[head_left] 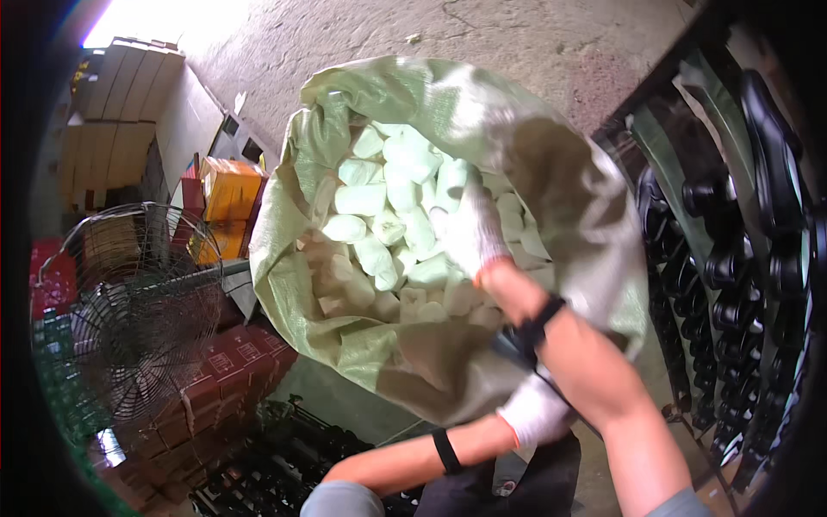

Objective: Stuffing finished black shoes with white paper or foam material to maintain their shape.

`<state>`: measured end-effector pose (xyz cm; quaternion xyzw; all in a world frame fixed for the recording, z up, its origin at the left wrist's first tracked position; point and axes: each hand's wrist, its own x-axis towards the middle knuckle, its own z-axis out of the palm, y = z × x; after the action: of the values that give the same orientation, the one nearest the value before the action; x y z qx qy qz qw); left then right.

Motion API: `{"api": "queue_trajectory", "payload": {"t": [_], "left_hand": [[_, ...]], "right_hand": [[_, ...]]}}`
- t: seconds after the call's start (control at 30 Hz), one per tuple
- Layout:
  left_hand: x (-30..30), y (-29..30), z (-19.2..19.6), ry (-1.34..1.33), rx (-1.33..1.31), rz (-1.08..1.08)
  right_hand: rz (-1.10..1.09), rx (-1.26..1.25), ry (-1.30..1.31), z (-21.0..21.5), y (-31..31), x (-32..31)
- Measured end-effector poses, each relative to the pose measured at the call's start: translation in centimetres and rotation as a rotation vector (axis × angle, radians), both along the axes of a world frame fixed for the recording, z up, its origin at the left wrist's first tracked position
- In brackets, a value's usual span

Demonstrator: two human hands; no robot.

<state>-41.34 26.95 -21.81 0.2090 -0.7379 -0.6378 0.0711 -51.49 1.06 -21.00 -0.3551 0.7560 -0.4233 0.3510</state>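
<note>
A large pale-green woven sack stands wide with its rim folded outward, full of white, soft-looking rolled wads. My right hand, in a white knit glove with dark fingertips, reaches inside among them. Its thumb and fingers close around one white wad, partly covered by the hand. My left hand, in a similar glove, is beside the sack's near side, under my right forearm. Its fingers are hidden and blurred. A black band is on each forearm.
Racks of glossy black curved parts stand close on the right. At left are a wire-caged fan, red cartons and an orange box. More black parts lie at lower left. Concrete floor lies beyond the sack.
</note>
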Motion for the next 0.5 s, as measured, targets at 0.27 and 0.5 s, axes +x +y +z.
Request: {"api": "queue_trajectory", "payload": {"t": [0.27, 0.5], "left_hand": [[4.2, -22.1, 3.0, -0.166, -0.378, 0.77], [0.7, -46.6, -12.2, -0.684, -0.531, 0.997]], "right_hand": [[0.136, 0.526, 0.335, -12.0, -6.4, 0.5], [0.095, 0.078, 0.583, -13.6, 0.0, 5.3]]}}
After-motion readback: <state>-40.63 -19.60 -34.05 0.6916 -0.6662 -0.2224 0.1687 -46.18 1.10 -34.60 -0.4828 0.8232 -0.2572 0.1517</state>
